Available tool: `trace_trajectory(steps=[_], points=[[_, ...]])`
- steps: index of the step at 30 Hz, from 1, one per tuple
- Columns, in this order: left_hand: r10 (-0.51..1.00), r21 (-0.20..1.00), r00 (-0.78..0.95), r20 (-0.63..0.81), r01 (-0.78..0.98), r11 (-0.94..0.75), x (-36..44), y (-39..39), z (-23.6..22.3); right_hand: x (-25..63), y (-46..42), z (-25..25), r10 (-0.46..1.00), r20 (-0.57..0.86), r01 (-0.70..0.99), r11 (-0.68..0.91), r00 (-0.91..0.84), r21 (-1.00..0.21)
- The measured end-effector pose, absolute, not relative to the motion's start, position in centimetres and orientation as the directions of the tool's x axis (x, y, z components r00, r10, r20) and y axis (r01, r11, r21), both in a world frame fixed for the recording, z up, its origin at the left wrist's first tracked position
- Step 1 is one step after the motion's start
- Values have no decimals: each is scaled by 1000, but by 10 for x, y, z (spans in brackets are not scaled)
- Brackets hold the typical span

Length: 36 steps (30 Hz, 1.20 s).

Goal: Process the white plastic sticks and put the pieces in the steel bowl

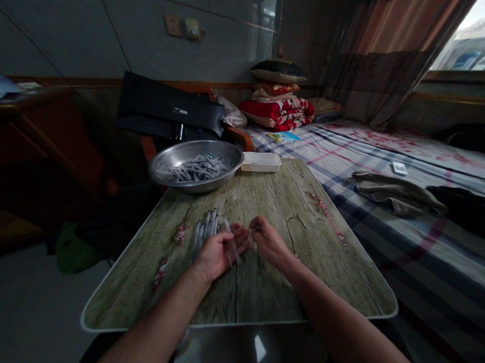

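While the two hands work close together over a wood-print table (314,286), the scene runs from a dark monitor (168,106) at the far left, propped on its side, to a steel bowl (170,153) at the table's far edge. The bowl holds a loose heap of slim grey sticks (195,172). Nearer, a tidier bunch of sticks (203,234) lies on the tabletop, almost parallel, its near end running under the left hand (218,255).

That hand is closed, its fingers curled around one upright, slightly tilted stick (232,243), which stands out past the fingertips. The right hand (270,242) sits just beside it, fingers bunched and pinched toward the same spot, nearly touching the left. Something small and pale may be between them, but it is too blurred to tell, as is whether that pinch grips anything.

Right of the bowl, a white tray (261,162) rests at the far edge. Further right on the checked bedding lie a folded cloth (395,194) and a small white card (399,168).
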<state>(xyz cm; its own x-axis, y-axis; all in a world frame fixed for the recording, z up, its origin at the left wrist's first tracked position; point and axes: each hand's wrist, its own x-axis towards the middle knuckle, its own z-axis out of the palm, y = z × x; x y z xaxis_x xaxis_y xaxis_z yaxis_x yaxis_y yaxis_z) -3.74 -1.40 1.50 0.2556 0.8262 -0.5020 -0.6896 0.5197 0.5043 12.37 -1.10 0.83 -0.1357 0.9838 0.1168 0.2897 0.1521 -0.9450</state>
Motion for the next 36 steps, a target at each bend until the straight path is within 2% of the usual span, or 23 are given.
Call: trace_trajectory(steps=[2, 4, 7, 10, 14, 19, 23, 28, 36], points=[[807, 500, 375, -456, -642, 581, -35, -17, 14, 120, -16, 16, 976, 195, 289, 216, -99, -933], [795, 511, 440, -416, -610, 605, -33, -19, 12, 115, -21, 22, 955, 245, 298, 285, -164, -911], [804, 503, 448, -391, -628, 594, -34, -19, 8, 111, -26, 24, 887, 372, 327, 449, -273, -831], [793, 459, 482, -373, -647, 609, -34, -19, 8, 111, -27, 22, 829, 427, 322, 541, -362, -777], [772, 386, 509, -381, -671, 633, -32, -19, 13, 114, -23, 18, 849, 398, 289, 501, -348, -816], [751, 347, 413, -514, -701, 623, -28, -20, 18, 118, -16, 11, 910, 381, 271, 412, -162, -870], [714, 369, 337, -613, -678, 636, -27, -18, 22, 124, -10, 6, 922, 387, 235, 379, -14, -895], [695, 400, 315, -646, -636, 660, -31, -14, 30, 129, -5, 4, 921, 389, 262, 371, 16, -891], [783, 445, 96, -615, -777, 445, -43, 17, 69, 133, -1, 4, 904, 421, 344, 374, 71, -861]])
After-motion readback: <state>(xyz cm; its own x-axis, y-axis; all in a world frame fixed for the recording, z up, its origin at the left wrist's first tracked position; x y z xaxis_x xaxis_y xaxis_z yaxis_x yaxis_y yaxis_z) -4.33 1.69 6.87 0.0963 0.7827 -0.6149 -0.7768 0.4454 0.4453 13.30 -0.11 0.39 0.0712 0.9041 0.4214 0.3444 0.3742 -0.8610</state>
